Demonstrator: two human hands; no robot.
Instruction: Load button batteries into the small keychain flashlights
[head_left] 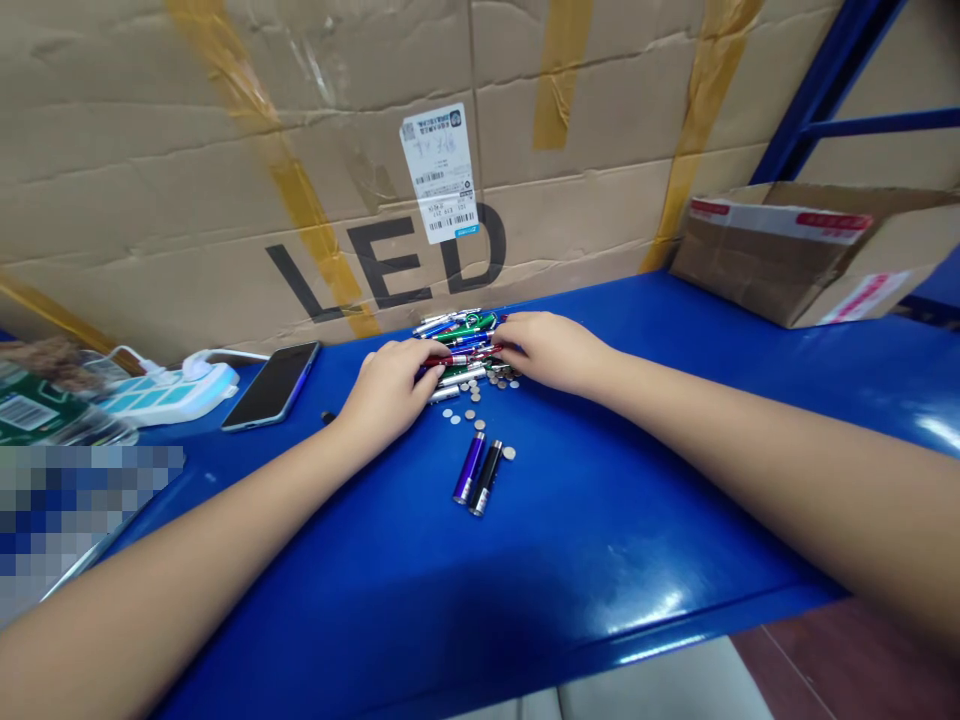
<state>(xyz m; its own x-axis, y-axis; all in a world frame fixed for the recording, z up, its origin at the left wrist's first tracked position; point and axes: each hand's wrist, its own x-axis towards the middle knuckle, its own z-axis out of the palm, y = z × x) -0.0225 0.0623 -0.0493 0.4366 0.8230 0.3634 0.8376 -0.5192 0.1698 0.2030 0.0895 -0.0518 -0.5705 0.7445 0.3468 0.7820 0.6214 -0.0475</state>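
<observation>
A heap of small coloured metal tubes [461, 335], green, blue, red and silver, lies at the back of the blue shelf surface [600, 520]. My left hand [390, 385] rests at the heap's left side with its fingers curled around a red and silver tube. My right hand [551, 350] lies on the heap's right side, fingers bent over the tubes; what they grip is hidden. Several small round button cells [472, 405] are scattered in front of the heap. A purple tube [469, 467] and a black tube [486, 478] lie side by side nearer to me.
A large cardboard box marked LED [225, 150] stands behind the heap. A smaller open carton [795, 250] sits at the right. A phone [271, 385], a white power strip [169, 392] and a clear bag [45, 410] lie at the left. The shelf's front edge runs close to me.
</observation>
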